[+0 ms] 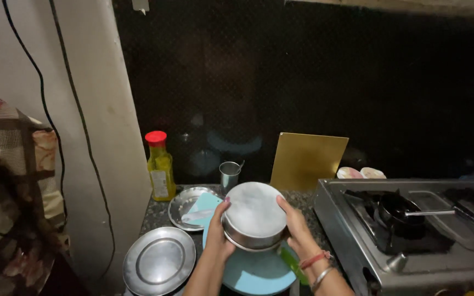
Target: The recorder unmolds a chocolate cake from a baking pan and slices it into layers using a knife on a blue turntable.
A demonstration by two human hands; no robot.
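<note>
- Our left hand has its grip closed on the left side of a round steel container, fingers curled up along its wall.
- Our right hand has its grip closed on the right side of the same container, thumb lying on the rim; red and metal bangles sit on that wrist.
- We hold the container tilted toward us, so its pale flat face shows, above the front of the counter.
- Just below it lies a light blue round board, with a green-handled tool beside its right edge; what kind of tool, we cannot tell.
- To the left lies a steel plate, and behind it a second steel plate carrying a pale blue piece.
- Further back stand a small steel cup, a yellow bottle with a red cap and a tan board leaning on the dark wall.
- To the right sits a gas stove with a small dark pan on its burner.
</note>
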